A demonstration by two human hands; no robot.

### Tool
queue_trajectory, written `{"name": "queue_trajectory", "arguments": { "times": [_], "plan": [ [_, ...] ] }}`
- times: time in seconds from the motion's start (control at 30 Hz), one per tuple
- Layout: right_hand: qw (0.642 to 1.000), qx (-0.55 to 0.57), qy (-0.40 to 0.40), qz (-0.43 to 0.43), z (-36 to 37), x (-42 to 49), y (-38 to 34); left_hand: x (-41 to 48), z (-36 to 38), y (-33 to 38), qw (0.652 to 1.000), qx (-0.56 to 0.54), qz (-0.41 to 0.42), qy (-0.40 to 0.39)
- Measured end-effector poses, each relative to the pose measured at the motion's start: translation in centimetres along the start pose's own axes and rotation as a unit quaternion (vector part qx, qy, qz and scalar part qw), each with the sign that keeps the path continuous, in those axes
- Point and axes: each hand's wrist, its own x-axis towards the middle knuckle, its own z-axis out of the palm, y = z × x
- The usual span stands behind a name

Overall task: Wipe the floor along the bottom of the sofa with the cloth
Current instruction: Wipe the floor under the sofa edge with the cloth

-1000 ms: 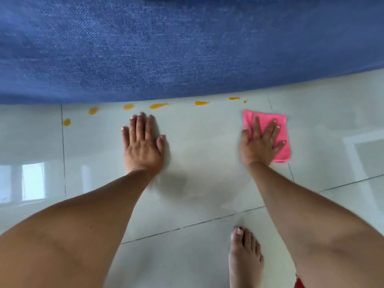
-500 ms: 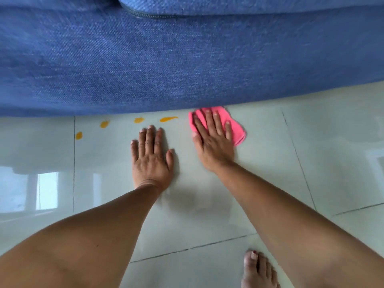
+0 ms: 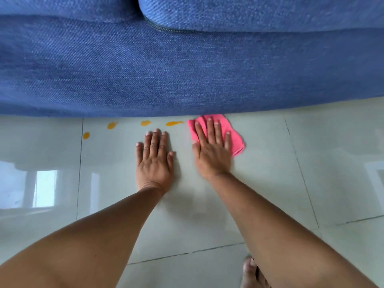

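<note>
No readable text, label, brand, number or sign. Checked sofa fabric at far side, cloth at right, floor tiles near and left: plain surfaces, nothing printed or written.
</note>
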Motion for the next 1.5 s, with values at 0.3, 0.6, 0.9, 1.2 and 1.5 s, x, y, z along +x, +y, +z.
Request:
{"name": "queue_trajectory", "arguments": {
  "times": [0.3, 0.6, 0.9, 1.2, 1.5],
  "plan": [
    [0.986, 0.013, -0.007, 0.165, -1.1, 0.1, 10.2, 0.0, -1.1, -4.8, 0.999, 0.024, -0.035, 0.022],
    [0.999, 0.005, -0.001, -0.046, 0.3, 2.2, -6.5, -0.1, -1.1, -5.0, 0.999, 0.026, -0.032, 0.025],
    [0.998, -0.048, 0.001, -0.038, -0.3, 1.0, 4.1, -0.1, -0.6, -5.1, 0.999, 0.015, -0.028, 0.025],
    [0.989, -0.041, -0.012, -0.144, 0.6, 0.4, -7.8, 0.1, -0.7, -5.1, 0.999, -0.005, -0.026, 0.022],
    [0.999, -0.017, -0.007, 0.049, -0.1, 2.5, 0.7, 0.1, -0.7, -5.0, 0.999, -0.006, -0.03, 0.018]
  ]
}}
